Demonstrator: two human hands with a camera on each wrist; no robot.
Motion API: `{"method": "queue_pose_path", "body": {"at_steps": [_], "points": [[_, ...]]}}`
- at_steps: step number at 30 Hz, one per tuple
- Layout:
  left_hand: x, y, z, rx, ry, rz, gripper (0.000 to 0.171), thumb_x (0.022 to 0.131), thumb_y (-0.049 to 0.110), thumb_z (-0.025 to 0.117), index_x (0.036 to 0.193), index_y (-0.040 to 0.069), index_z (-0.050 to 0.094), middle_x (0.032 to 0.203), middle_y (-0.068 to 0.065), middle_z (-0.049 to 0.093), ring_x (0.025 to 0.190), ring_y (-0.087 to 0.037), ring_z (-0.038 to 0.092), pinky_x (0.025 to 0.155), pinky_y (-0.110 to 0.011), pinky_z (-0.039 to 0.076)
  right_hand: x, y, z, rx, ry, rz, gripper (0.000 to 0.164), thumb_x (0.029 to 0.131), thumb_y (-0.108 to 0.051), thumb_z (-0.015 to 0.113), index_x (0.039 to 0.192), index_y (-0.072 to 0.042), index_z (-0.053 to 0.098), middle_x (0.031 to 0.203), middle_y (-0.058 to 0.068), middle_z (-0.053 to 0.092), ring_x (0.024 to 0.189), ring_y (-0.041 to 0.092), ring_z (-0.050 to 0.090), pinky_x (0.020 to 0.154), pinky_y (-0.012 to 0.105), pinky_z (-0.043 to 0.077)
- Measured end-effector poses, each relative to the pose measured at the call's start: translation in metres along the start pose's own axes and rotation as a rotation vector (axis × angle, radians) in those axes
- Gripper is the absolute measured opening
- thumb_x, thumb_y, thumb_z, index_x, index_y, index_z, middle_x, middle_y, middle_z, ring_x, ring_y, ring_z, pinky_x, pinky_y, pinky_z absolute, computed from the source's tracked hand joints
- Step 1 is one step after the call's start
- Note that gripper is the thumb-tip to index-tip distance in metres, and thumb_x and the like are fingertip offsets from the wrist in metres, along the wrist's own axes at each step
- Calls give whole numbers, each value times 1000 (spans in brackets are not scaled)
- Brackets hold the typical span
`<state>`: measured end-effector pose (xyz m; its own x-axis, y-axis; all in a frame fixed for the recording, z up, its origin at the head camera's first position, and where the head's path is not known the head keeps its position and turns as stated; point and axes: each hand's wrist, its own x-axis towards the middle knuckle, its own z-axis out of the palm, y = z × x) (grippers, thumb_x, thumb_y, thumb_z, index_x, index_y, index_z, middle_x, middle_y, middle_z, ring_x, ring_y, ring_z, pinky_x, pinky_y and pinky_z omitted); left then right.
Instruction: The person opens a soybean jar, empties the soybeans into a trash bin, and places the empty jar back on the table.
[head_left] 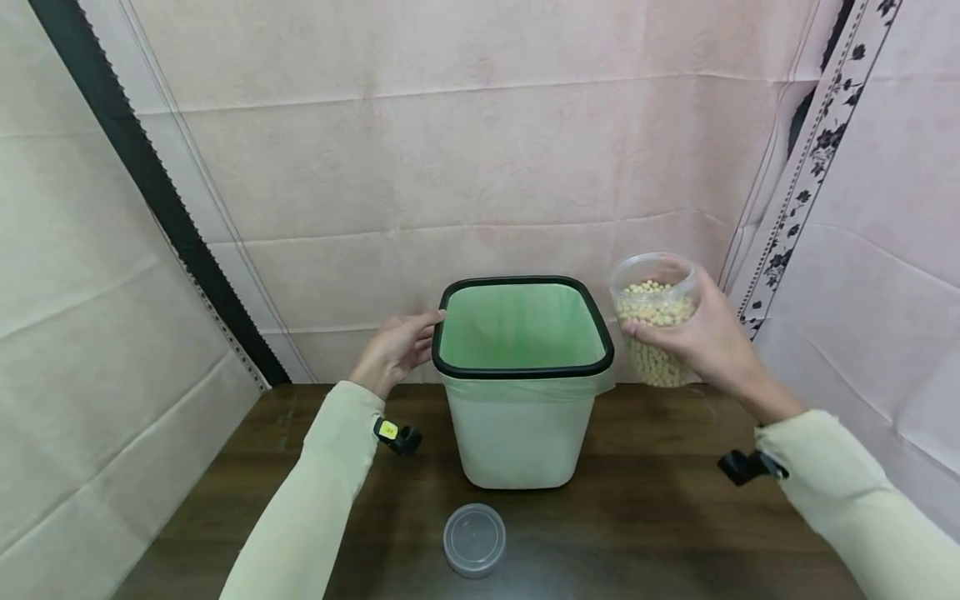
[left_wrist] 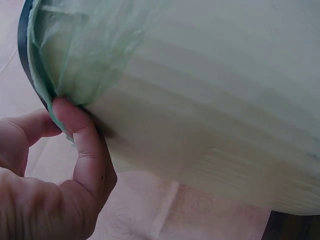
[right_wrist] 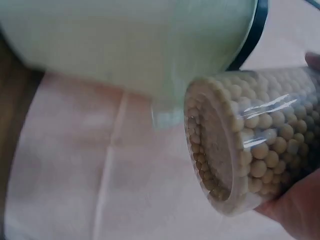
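A pale trash bin [head_left: 517, 437] with a black rim [head_left: 525, 372] stands upright on the table, lined with a green plastic bag [head_left: 525, 325]. My left hand [head_left: 396, 348] grips its left rim; in the left wrist view, the thumb and fingers [left_wrist: 85, 145] pinch the edge and the liner. To the bin's right, my right hand [head_left: 716, 346] holds a clear plastic jar [head_left: 654, 312] of soybeans, lifted and lidless. The right wrist view shows the jar's base and the round beans [right_wrist: 270, 145] through its wall, apart from the bin. Inside the bin I see only liner.
A round clear lid [head_left: 474, 540] lies on the brown wooden table [head_left: 637, 517] in front of the bin. Light cloth [head_left: 465, 150] hangs behind and at both sides, with a dark strip [head_left: 165, 200] at the left.
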<state>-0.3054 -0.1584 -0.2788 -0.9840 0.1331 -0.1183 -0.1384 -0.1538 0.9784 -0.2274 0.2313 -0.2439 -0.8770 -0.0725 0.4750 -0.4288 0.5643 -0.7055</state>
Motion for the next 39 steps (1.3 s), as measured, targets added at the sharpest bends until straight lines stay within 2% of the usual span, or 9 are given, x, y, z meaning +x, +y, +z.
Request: {"method": "queue_pose_path", "body": {"at_steps": [3,8,12,17,26,30,35,39], "points": [[-2,-1,1,-19,-17,4,13,105,17,67,101,6,72,86,1,72,66,-6,68,70,-21,62,22,-1,-6,-121,-57,-43,104,78,-33,97,159,-8,36,147,19,54,124,37,58,104,61,50],[-2,-3,0,-60,-14,6,19,105,17,67,89,9,74,83,1,71,66,-6,67,68,-20,61,52,-1,-6,-269,-174,-183,104,73,-25,99,155,-1,40,139,23,58,122,40,60,106,62,50],[-1,-4,1,-86,-28,2,18,104,15,68,88,10,76,83,1,73,70,-6,69,69,-20,62,66,-2,-11,-401,-254,-256,108,69,-19,100,155,3,37,137,26,58,123,43,59,105,65,50],[-1,-4,-1,-109,-18,-19,17,105,15,67,90,9,75,83,0,74,71,-8,70,68,-21,62,77,-5,-12,-551,-314,-291,112,69,-27,99,159,-4,35,138,21,59,117,38,63,93,64,56],[1,-5,2,-150,-25,-13,18,105,15,67,90,10,75,83,0,74,74,-8,70,69,-21,62,78,-3,-13,-623,-351,-351,112,69,-26,99,159,-6,34,132,18,63,108,34,66,87,59,61],[1,-7,3,-163,-10,-14,19,106,14,66,89,10,74,82,0,74,73,-9,71,68,-22,62,78,-4,-11,-661,-355,-394,108,70,-28,99,157,-3,38,135,19,62,112,37,66,87,60,61],[0,-7,5,-161,-14,-14,19,105,15,66,90,9,74,82,0,75,73,-9,71,68,-22,62,78,-8,-9,-697,-362,-402,105,69,-27,98,154,-5,42,135,19,62,114,39,64,87,61,59],[0,-6,5,-164,-10,-12,15,106,14,66,93,8,73,82,0,75,73,-9,72,68,-22,62,78,-10,-8,-716,-365,-422,102,69,-25,97,153,-5,43,133,19,63,117,38,63,93,63,56]]}}
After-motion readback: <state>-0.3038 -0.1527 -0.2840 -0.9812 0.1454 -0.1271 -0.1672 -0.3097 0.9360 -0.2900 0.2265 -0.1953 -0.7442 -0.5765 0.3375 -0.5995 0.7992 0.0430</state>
